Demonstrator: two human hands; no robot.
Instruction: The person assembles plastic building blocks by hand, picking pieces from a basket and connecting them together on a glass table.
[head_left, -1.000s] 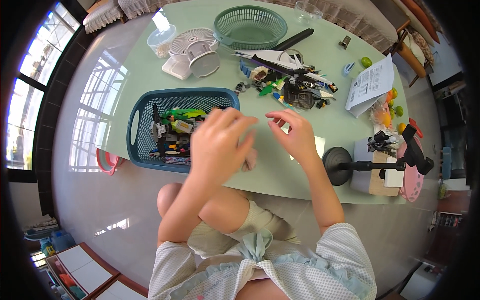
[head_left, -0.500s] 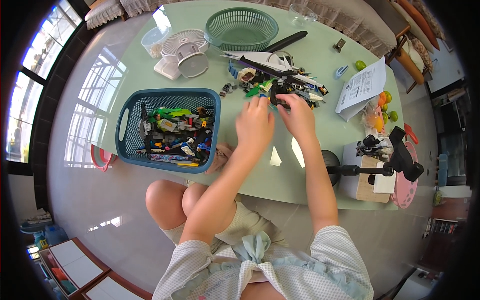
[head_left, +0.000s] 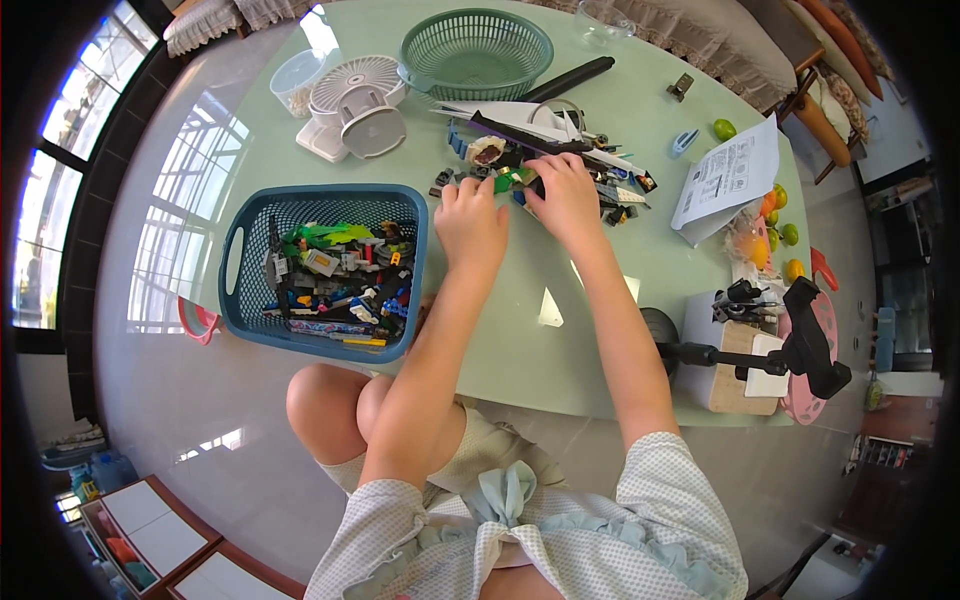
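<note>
My left hand [head_left: 470, 225] rests at the near left edge of a pile of toy building bricks [head_left: 625, 190], fingers apart and bent down over small grey bricks. A green brick piece [head_left: 514, 179] lies between my two hands, close to the left fingertips. My right hand [head_left: 567, 197] reaches into the middle of the pile, its fingers curled down among dark pieces; what they close on is hidden. Left of my hands, a blue basket [head_left: 232, 310] holds many mixed bricks, with bright green leaf-like pieces on top.
Behind the pile stand a green oval basket [head_left: 477, 85], a white fan [head_left: 372, 118] and a clear tub [head_left: 298, 85]. To the right are a folded printed sheet [head_left: 725, 180], green and orange fruit [head_left: 752, 245], and a black clamp stand [head_left: 715, 355] near the table's front edge.
My left hand has moved left and a little up the table to the small grey bricks. My right hand has shifted left and farther into the pile. The view has tilted slightly.
</note>
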